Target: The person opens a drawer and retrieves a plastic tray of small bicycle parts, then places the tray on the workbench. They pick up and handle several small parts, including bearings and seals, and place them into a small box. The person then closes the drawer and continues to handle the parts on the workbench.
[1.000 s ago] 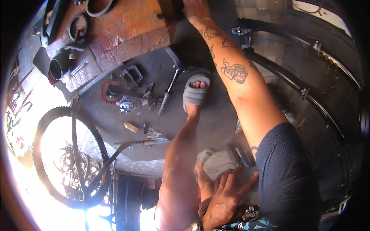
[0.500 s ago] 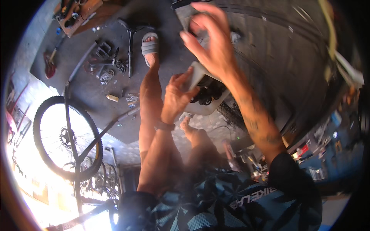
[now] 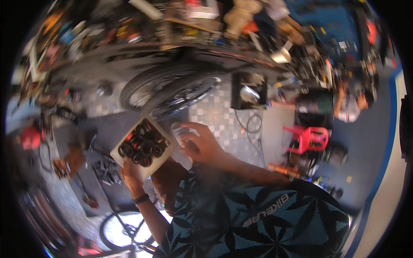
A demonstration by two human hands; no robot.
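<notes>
My left hand [image 3: 132,175] grips the near left edge of a shallow cream tray [image 3: 169,150], its fingers mostly under it. Inside the tray lies a pile of black ring-shaped parts [image 3: 142,144], with touches of red among them; their exact kind is too blurred to tell. Just right of the tray, my right hand [image 3: 200,144] is raised with bent fingers apart, and nothing shows between them. Beyond its fingertips is a grey striped sandal [image 3: 177,130], partly covered by the hand.
A bicycle wheel [image 3: 172,92] lies ahead, below a cluttered workbench [image 3: 189,28]. A black bin [image 3: 248,91] stands right of it. Farther right are a person [image 3: 348,107] and a red plastic chair [image 3: 312,138]. Another bike wheel [image 3: 124,230] is at lower left.
The view has swung toward the workbench. The tray, steeply tilted before, now lies flatter with its contents showing. My right hand has come down from high above the tray to beside it.
</notes>
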